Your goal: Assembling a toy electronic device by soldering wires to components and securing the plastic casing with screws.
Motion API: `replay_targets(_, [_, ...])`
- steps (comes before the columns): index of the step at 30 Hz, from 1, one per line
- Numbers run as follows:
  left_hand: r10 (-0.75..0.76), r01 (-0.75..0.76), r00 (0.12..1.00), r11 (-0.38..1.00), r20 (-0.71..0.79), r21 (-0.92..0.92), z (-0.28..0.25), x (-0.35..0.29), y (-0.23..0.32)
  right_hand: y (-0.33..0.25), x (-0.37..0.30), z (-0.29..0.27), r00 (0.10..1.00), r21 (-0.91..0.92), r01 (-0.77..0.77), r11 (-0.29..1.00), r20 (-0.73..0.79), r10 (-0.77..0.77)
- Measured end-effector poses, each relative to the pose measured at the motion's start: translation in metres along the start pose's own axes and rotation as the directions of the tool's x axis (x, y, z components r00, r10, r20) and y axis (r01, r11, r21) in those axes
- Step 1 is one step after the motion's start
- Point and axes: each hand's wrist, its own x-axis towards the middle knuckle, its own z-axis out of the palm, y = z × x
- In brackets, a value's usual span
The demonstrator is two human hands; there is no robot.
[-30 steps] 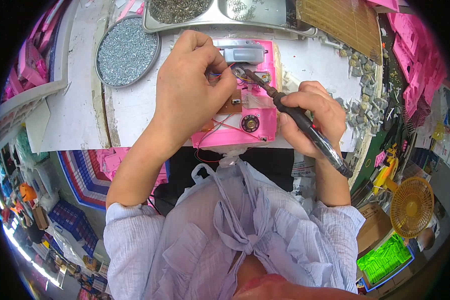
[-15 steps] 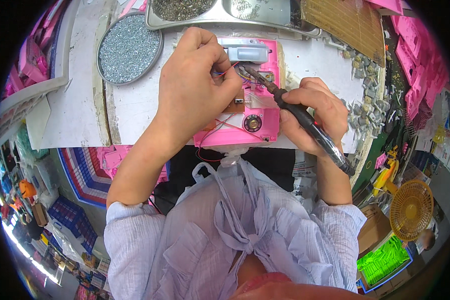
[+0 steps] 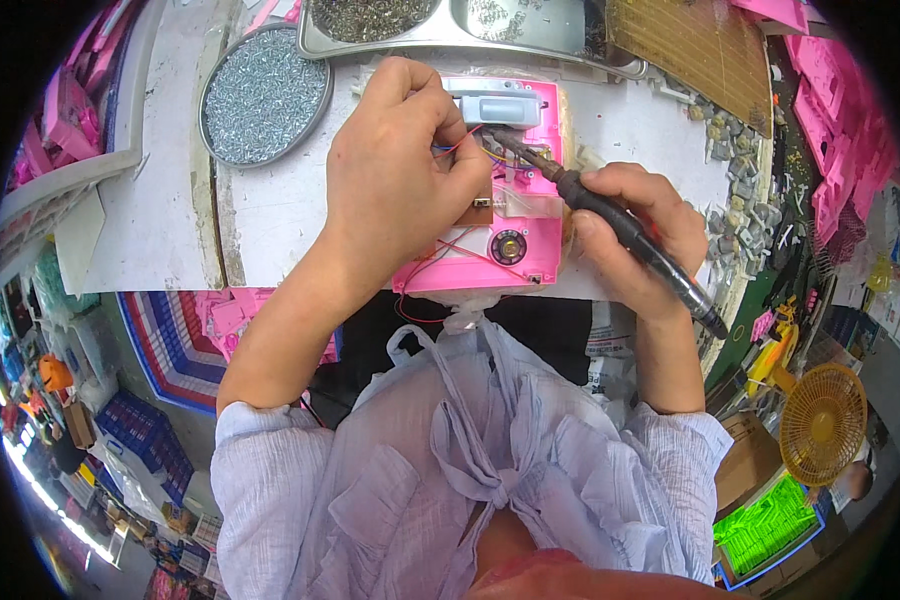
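A pink plastic housing (image 3: 542, 262) lies on the worktable, holding a grey-blue battery-box-like part (image 3: 502, 110), a small round speaker (image 3: 508, 247), a brown circuit board (image 3: 478, 214) and thin wires. Over its left side, my left hand (image 3: 392, 175) is closed, pinching thin red and blue wires (image 3: 460, 144); its fingertips are partly hidden. My right hand (image 3: 652, 225) grips a soldering iron (image 3: 635, 238) by its black handle. The iron's tip points up-left into the housing, just below the grey-blue part and close to the pinched wires. Whether it touches them I cannot tell.
A round dish of small silvery screws (image 3: 267, 95) stands left of the housing. Behind are a metal tray (image 3: 450, 45) with small metal parts and a brown board (image 3: 692, 50). Small grey pieces (image 3: 738, 190) lie scattered at the right edge, beside pink plastic parts (image 3: 840, 130).
The soldering iron's handle and my right hand have shifted slightly right and down, the tip staying near the same spot. My left hand keeps its pinch.
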Motion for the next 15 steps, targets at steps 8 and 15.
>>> replay_targets(8, [-0.009, 0.009, 1.000, 1.000, 0.006, 0.001, 0.000, -0.001, 0.002, 0.000, -0.010, -0.010, 0.978, -0.042, 0.207, 0.977, 0.010, -0.207])
replay_targets(15, [-0.010, 0.010, 1.000, 1.000, 0.000, -0.002, 0.000, 0.000, 0.003, -0.001, -0.014, -0.017, 0.969, -0.060, 0.245, 0.968, -0.027, -0.247])
